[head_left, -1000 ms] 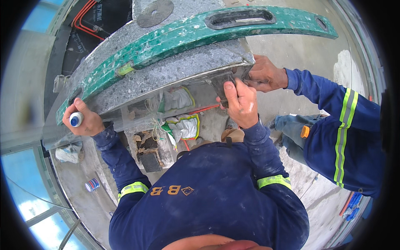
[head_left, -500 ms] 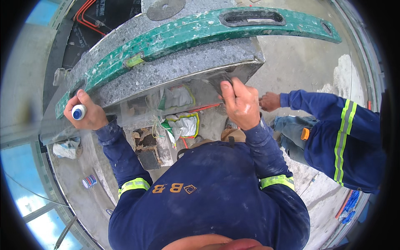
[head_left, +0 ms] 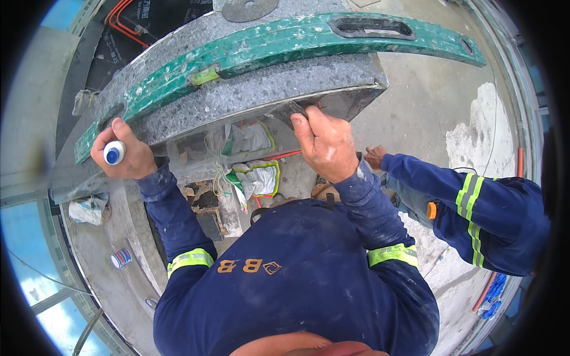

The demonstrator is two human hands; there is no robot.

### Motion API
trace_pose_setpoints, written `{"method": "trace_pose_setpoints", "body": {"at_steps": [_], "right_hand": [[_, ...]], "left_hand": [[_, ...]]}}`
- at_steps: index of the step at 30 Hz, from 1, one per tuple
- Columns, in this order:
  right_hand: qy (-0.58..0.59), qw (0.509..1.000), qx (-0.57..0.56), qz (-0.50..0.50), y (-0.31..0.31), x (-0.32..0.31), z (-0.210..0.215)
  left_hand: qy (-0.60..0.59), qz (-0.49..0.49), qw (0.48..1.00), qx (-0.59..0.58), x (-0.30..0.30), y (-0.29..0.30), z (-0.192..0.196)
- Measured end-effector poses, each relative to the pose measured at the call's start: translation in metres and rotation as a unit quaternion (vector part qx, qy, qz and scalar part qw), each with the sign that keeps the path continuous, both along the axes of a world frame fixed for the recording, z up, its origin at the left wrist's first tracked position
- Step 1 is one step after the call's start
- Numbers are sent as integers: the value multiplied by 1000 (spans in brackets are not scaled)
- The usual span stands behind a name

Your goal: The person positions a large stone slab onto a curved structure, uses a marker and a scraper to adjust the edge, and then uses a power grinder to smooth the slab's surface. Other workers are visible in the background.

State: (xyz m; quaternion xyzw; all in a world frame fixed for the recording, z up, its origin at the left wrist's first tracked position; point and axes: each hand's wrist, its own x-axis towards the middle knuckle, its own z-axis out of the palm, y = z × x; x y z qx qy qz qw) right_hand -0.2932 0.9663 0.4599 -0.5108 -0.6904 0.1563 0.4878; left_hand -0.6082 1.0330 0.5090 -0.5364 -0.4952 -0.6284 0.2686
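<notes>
A speckled grey stone slab (head_left: 261, 89) lies across the top of the view, with a long green spirit level (head_left: 285, 44) resting on it. My right hand (head_left: 323, 142) grips the slab's near edge toward its right end. My left hand (head_left: 122, 154) is closed around a small white tube with a blue cap (head_left: 114, 152) and rests against the slab's left near edge. Both arms wear dark blue sleeves with yellow reflective bands.
A co-worker in a blue jacket crouches at the right, one hand (head_left: 374, 157) low beside the slab's support. Under the slab lie white and green sacks (head_left: 258, 178) and rubble. A round metal disc (head_left: 246, 7) lies on the slab's far side. A small can (head_left: 120, 258) stands on the floor at the left.
The co-worker's hand has left the slab's right edge and dropped down beside the support. My view has shifted closer to the slab. My hands keep their hold.
</notes>
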Motion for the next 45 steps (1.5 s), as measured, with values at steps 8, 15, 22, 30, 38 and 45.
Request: {"method": "trace_pose_setpoints", "body": {"at_steps": [8,15,22,30,38,45], "right_hand": [[-37,999,-2,-14,0,-4,-1],[-16,995,-77,-58,-13,30,1],[-111,991,-41,-56,-8,55,24],[-149,986,-33,-62,-8,69,28],[-199,979,46,20,8,-46,24],[-212,976,39,13,0,-28,36]], "left_hand": [[-8,5,1000,8,2,1,1],[-19,9,1000,-3,-1,-2,-1],[-20,-11,1000,6,-6,-1,-3],[-11,12,1000,-14,-8,-4,-1],[18,-24,999,-20,-11,1,2],[-75,-57,995,25,-77,-64,-2]]}}
